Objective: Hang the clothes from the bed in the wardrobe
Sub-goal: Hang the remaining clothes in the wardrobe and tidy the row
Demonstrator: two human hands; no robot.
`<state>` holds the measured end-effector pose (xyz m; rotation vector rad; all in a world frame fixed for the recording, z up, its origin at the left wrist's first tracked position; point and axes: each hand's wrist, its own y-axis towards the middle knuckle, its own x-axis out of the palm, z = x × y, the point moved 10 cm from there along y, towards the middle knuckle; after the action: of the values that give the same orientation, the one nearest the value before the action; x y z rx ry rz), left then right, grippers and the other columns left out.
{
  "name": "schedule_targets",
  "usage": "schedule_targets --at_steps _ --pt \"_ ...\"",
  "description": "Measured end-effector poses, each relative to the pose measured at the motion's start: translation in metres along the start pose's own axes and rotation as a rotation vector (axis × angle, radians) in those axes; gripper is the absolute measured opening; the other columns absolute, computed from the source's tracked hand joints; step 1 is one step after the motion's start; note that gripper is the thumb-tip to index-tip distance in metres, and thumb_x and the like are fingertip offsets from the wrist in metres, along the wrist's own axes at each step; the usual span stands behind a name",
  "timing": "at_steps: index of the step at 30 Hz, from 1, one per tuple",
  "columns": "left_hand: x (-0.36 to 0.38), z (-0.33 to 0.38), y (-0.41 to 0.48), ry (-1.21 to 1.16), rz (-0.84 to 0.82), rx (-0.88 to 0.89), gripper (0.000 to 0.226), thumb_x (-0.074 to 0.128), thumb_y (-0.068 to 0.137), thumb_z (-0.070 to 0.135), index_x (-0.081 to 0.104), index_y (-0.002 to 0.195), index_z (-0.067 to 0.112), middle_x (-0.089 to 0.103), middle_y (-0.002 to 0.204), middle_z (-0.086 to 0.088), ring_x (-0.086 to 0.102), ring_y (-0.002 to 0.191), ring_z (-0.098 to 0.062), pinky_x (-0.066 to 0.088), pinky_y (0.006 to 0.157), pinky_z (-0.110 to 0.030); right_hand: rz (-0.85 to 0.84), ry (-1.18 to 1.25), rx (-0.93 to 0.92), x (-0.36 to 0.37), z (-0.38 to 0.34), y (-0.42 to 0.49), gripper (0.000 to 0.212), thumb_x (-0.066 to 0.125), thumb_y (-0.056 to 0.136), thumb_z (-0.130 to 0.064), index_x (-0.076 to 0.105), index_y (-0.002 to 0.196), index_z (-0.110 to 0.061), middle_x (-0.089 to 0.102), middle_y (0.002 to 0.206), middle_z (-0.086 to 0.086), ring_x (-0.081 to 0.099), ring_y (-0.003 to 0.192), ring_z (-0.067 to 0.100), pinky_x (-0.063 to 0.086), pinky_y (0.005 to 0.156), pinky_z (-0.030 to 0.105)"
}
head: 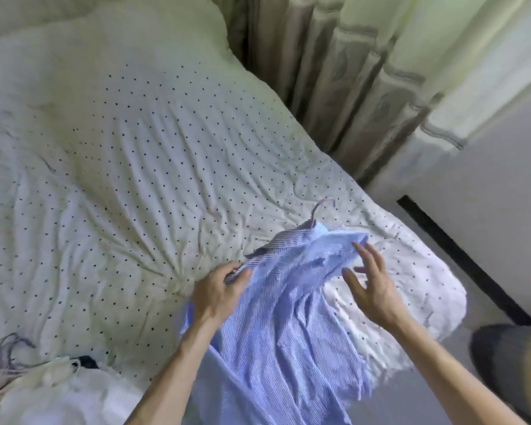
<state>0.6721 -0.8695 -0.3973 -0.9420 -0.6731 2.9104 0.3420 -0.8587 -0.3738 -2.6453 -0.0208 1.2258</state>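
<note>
Shirt [288, 302], blue striped, on a pink hanger [321, 208], lies across the bed [120, 164]; left hand [218, 289] pinches its shoulder, right hand [370, 280] hovers with fingers spread.

Blue striped shirt [288, 302], hangered, on bed [120, 164]

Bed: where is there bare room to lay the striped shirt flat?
The wide middle of the dotted quilt is bare, between the curtains and the striped shirt. It is crowded at the near left corner, where a heap of hangers and white clothes lies.
</note>
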Motion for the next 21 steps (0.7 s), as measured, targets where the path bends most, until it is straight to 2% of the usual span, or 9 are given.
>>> schedule_targets --at_steps 2,3,6,8,10,13,17,19,21 --pt "0.016 0.048 -0.023 -0.015 -0.074 0.112 0.017 0.053 0.074 0.062 0.065 0.085 0.056 0.065 0.075 0.031 0.063 0.082 -0.005 0.045 0.075 -0.026 0.095 0.008 0.017 -0.054 0.012 -0.028 0.058 0.054 0.097 -0.038 0.035 0.151 -0.03 0.018 0.163 0.001 0.067 0.105 0.017 0.052 0.096 0.047" --pt "0.027 0.073 -0.036 -0.026 -0.127 0.17 0.013 0.055 0.075 0.061 0.064 0.084 0.057 0.067 0.078 0.031 0.065 0.081 -0.004 0.045 0.073 -0.024 0.143 0.003 0.019 -0.08 0.018 -0.046 0.057 0.051 0.097 -0.04 0.034 0.151 -0.034 0.017 0.163 -0.002 0.067 0.104 0.015 0.051 0.097 0.045" --pt "0.069 0.145 -0.075 0.008 -0.289 0.341 0.015 0.057 0.075 0.062 0.066 0.083 0.053 0.069 0.079 0.024 0.065 0.079 0.001 0.042 0.067 -0.021 0.356 -0.071 0.071 -0.161 0.048 -0.113 0.045 0.047 0.099 -0.038 0.043 0.144 -0.035 0.038 0.151 -0.003 0.064 0.105 0.016 0.049 0.094 0.037" --pt "0.099 0.195 -0.105 0.029 -0.362 0.456 0.023 0.056 0.072 0.065 0.067 0.084 0.048 0.07 0.079 0.02 0.066 0.078 -0.003 0.049 0.071 -0.031 0.54 -0.134 0.158 -0.213 0.076 -0.17 0.03 0.046 0.101 -0.032 0.055 0.13 -0.03 0.053 0.13 -0.001 0.062 0.107 0.025 0.046 0.086 0.034" --pt "0.137 0.242 -0.138 0.08 -0.431 0.586 0.03 0.056 0.072 0.065 0.068 0.086 0.041 0.07 0.079 0.015 0.066 0.078 -0.007 0.052 0.076 -0.035 0.651 -0.18 0.288 -0.252 0.109 -0.232 0.025 0.043 0.103 -0.03 0.058 0.122 -0.027 0.056 0.121 0.0 0.06 0.106 0.028 0.045 0.083 0.035" --pt "0.206 0.305 -0.219 0.168 -0.6 0.778 0.022 0.062 0.079 0.054 0.066 0.096 0.041 0.064 0.076 0.013 0.061 0.07 -0.003 0.049 0.07 -0.028 0.755 -0.306 0.435 -0.288 0.157 -0.337 0.043 0.026 0.099 -0.038 0.058 0.124 -0.024 0.057 0.116 0.001 0.059 0.101 0.029 0.049 0.079 0.04" --pt "0.295 0.357 -0.341 0.354 -0.895 1.008 0.048 0.06 0.085 0.052 0.049 0.131 0.053 0.06 0.082 0.012 0.053 0.064 -0.004 0.047 0.07 -0.023 1.025 -0.258 0.562 -0.31 0.191 -0.479 0.029 0.034 0.101 -0.034 0.058 0.114 -0.024 0.056 0.1 0.0 0.062 0.091 0.032 0.048 0.072 0.042" --pt "0.333 0.369 -0.41 0.404 -1.048 1.112 0.047 0.06 0.093 0.048 0.041 0.132 0.066 0.059 0.081 0.013 0.05 0.06 0.0 0.044 0.065 -0.018 1.153 -0.194 0.658 -0.312 0.206 -0.553 0.028 0.037 0.1 -0.034 0.058 0.113 -0.023 0.057 0.099 0.004 0.061 0.09 0.034 0.047 0.074 0.042" --pt "0.361 0.371 -0.467 0.421 -1.171 1.192 0.045 0.055 0.093 0.05 0.038 0.127 0.075 0.056 0.079 0.012 0.045 0.058 -0.001 0.039 0.061 -0.015 1.21 -0.12 0.722 -0.308 0.217 -0.607 0.029 0.037 0.099 -0.037 0.059 0.113 -0.024 0.059 0.104 0.008 0.062 0.094 0.035 0.048 0.078 0.044"
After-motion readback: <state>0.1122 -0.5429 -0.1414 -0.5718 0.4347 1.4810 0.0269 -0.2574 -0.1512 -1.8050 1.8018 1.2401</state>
